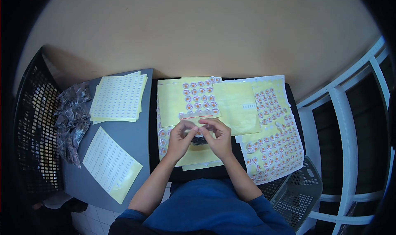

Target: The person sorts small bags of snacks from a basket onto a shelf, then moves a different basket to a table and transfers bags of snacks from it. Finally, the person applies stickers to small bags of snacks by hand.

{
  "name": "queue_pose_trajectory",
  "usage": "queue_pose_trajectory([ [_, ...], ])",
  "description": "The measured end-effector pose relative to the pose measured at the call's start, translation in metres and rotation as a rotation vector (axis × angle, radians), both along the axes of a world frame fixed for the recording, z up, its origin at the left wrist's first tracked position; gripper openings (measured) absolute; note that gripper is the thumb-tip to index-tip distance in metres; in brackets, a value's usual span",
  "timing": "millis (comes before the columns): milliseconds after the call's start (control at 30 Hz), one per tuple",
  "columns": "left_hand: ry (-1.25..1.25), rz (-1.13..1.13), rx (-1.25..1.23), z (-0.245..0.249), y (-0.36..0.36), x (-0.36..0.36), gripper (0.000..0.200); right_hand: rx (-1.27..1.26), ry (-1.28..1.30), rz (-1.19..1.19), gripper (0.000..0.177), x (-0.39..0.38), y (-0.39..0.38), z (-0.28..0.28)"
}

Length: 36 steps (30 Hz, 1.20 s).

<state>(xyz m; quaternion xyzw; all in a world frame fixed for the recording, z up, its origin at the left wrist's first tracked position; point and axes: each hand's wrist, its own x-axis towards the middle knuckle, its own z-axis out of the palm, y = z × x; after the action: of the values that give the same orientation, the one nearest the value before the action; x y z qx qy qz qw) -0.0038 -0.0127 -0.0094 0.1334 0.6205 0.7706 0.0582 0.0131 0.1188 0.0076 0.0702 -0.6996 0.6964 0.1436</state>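
Between my two hands, in front of my body, is a small clear zip bag [199,141] with a red line along its top and dark contents low down. My left hand [180,139] pinches its left side, and my right hand [219,139] grips the right side. Both thumbs press near a small round sticker [199,133] on the bag's front, partly covered by the thumbs. Beneath the hands lie yellow backing sheets [198,155]. Just beyond them is a sheet of round stickers [197,92] with orange centres.
A large sheet of round stickers [274,148] lies on the right. On the grey table [136,142] at left are label sheets [119,96] and several filled bags [73,119]. A black basket [39,140] stands far left, a grey-green crate [299,193] lower right, beside white railings [346,127].
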Motion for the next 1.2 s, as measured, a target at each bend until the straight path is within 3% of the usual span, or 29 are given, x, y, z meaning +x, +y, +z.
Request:
queue_pose_trajectory([
  [267,-0.076,-0.032,-0.102,0.003,0.001,0.004,0.009,-0.253,-0.154,0.127,0.020,-0.004,0.024,-0.008],
  [333,-0.075,-0.013,-0.082,0.003,0.002,0.002,0.009,0.165,0.091,-0.152,0.025,-0.021,0.062,-0.025],
  [367,-0.104,0.021,-0.051,0.005,0.002,0.002,0.009,0.507,0.113,-0.323,0.027,-0.025,0.081,-0.009],
  [533,-0.178,0.065,-0.007,0.006,0.004,0.000,0.009,1.147,-0.023,-0.405,0.036,-0.042,0.147,-0.033],
  [767,-0.174,0.078,-0.046,0.007,0.001,0.000,0.009,1.200,-0.108,-0.367,0.028,-0.046,0.152,-0.039],
  [1200,-0.164,0.074,-0.026,0.009,0.003,0.001,0.008,1.238,-0.220,-0.349,0.029,-0.054,0.153,-0.029],
])
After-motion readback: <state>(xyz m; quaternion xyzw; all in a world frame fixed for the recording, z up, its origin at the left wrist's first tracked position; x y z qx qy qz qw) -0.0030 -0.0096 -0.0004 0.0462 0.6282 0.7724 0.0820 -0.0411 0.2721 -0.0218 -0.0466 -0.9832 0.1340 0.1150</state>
